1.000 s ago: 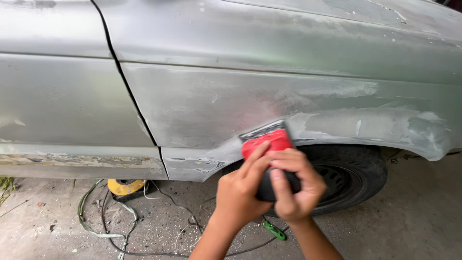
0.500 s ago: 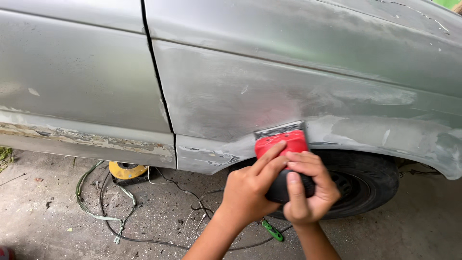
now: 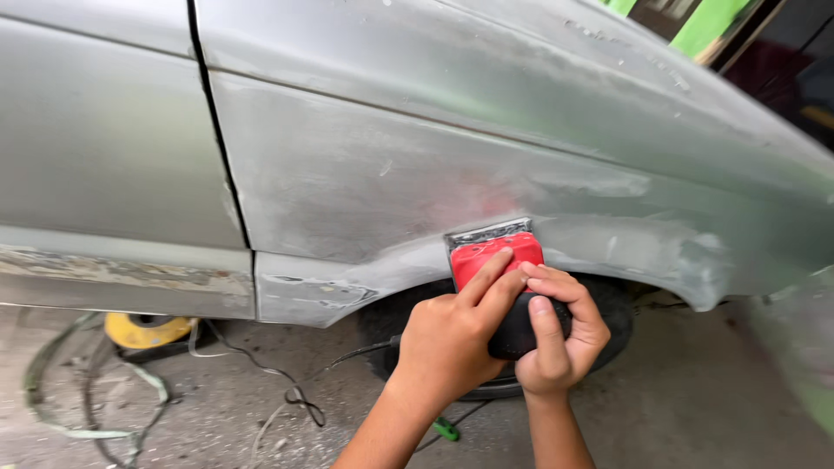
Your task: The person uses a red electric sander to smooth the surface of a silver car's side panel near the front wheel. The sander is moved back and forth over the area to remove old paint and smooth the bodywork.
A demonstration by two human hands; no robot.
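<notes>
A red power sander (image 3: 495, 252) with a black rear grip is pressed flat against the grey, sanded fender (image 3: 417, 182) of a car, just above the wheel arch. My left hand (image 3: 452, 343) lies over the sander, its fingers stretched onto the red body. My right hand (image 3: 560, 334) wraps the black grip from the right side. Both hands touch each other on the tool. The sander's pad edge shows as a dark strip along its top.
A black tyre (image 3: 608, 304) sits in the arch behind my hands. The door gap (image 3: 221, 156) runs down at left. On the concrete floor lie a yellow object (image 3: 148, 330), tangled cables (image 3: 287, 391) and a small green thing (image 3: 446, 428).
The view has shifted so the car panel and door gap slide right. The sander and both hands stay together on the fender above the wheel arch, moving slightly along it.
</notes>
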